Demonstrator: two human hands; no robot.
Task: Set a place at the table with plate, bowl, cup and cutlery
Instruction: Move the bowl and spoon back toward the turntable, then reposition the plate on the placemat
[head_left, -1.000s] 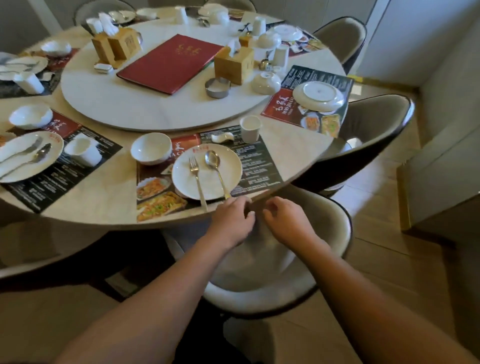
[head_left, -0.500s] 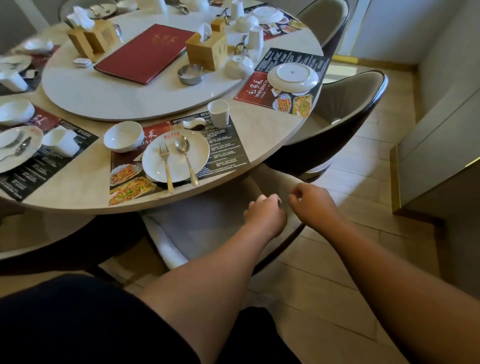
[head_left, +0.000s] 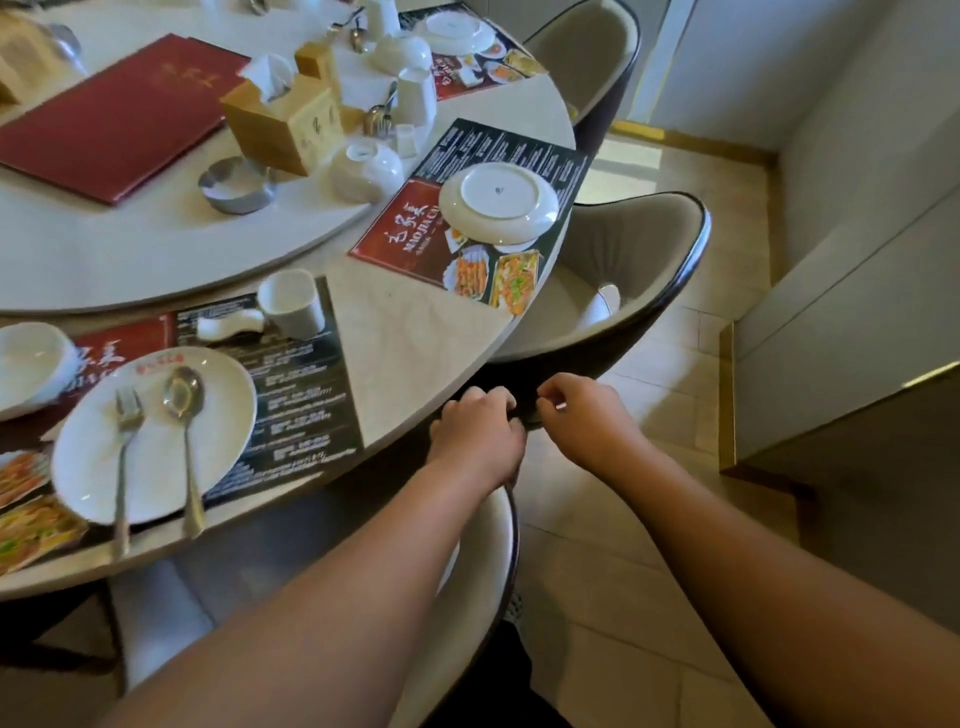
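- The left hand (head_left: 475, 436) hovers at the edge of the round pale marble table (head_left: 415, 332), fingers curled under. The right hand (head_left: 582, 421) hangs just beside it over the floor, fingers curled in on nothing.
- The place to be set lies ahead. An upside-down white plate (head_left: 498, 202) sits on a dark printed placemat (head_left: 519, 150), with no bowl, cup or cutlery beside it.
- Risk: that plate lies near the table edge, so a careless reach to flip it could slide it off.
- Risk: at the finished place, the steel fork (head_left: 123, 467) and steel spoon (head_left: 188, 457) poke past the rim of the round white plate (head_left: 218, 415). The left forearm passes close and could catch them.
- Spare pieces wait on the turntable: an overturned white bowl (head_left: 366, 171) and loose steel cutlery (head_left: 378, 117). Reaching for them risks toppling the neighbouring crockery.
- Hard to tell: the left fingertips are hidden, so it is unclear whether they hold the rim of the grey padded chair (head_left: 506, 545).
- A white bowl (head_left: 31, 364) is cut off at the left edge.
- The loose cutlery is partly hidden and blurred.
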